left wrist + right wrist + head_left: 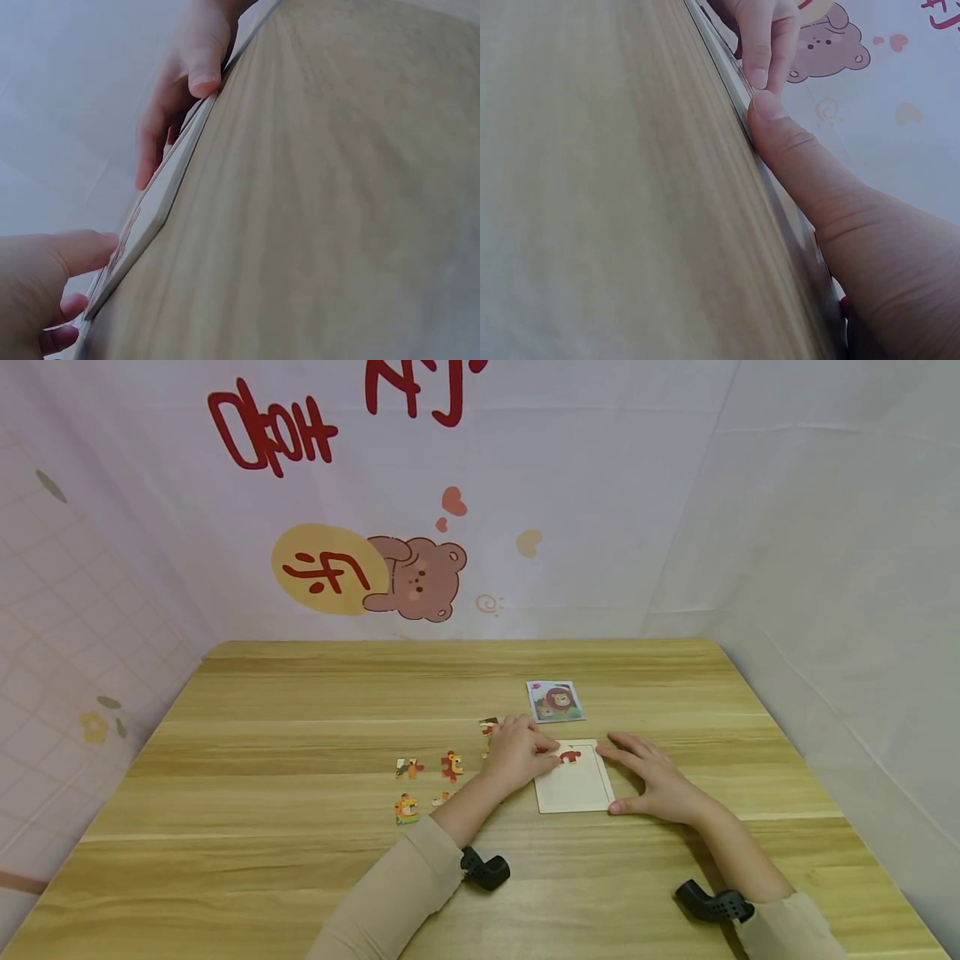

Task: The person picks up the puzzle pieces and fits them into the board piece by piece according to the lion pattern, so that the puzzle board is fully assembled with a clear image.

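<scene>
A pale square puzzle board (573, 789) lies on the table with a red puzzle piece (570, 757) near its top edge. My left hand (517, 756) is at the board's upper left, thumb and forefinger pinching another red piece (543, 748), mostly hidden by the fingers. In the left wrist view, the left thumb (90, 251) reaches onto the board's surface. My right hand (660, 785) rests against the board's right side with fingers spread. Its thumb (795, 150) touches the edge near the lower right corner, and the forefinger is by the upper right corner.
Loose puzzle pieces lie left of the board, among them a lion-face piece (407, 808), an orange piece (409, 767) and a red-and-yellow piece (452, 765). One more piece (488, 726) shows beyond the left hand. A lion picture card (556, 701) lies behind the board.
</scene>
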`<state>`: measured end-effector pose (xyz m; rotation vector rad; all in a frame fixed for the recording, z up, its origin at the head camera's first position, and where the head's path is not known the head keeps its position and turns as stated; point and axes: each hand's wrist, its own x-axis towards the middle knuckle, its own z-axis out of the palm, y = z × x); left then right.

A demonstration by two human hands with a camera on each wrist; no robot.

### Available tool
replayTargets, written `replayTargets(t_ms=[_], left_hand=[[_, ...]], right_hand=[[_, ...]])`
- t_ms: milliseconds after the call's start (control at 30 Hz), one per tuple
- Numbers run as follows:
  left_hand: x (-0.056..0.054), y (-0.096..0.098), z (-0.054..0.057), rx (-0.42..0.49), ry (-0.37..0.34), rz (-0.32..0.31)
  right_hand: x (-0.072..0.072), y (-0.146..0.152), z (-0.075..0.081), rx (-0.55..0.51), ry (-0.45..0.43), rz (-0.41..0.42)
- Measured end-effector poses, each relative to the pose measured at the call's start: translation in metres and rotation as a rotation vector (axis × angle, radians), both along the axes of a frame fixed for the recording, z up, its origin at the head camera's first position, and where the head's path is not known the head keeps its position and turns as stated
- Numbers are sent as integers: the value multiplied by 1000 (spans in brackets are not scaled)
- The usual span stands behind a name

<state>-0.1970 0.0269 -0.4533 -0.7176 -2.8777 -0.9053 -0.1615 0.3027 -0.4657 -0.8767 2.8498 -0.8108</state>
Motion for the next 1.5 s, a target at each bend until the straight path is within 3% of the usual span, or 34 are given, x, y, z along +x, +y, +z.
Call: replayTargets(t_ms=[133,367,567,767,1067,1500], left_hand=[[-3,-8,1,49,15,18],[-9,-31,5,125,-27,58],[-15,-53,5,170,-2,87],[-19,-70,4,146,-5,126],[-23,-91,5,131,-66,184],[-26,-95,5,73,-117,189]], right_hand=[[0,1,-2,2,13,4],[-1,1,-2,2,14,6],[-2,2,-1,6,0,8],[-2,2,-1,7,1,10],[-3,0,-1,7,2,14],[-2,0,0,2,-6,10]])
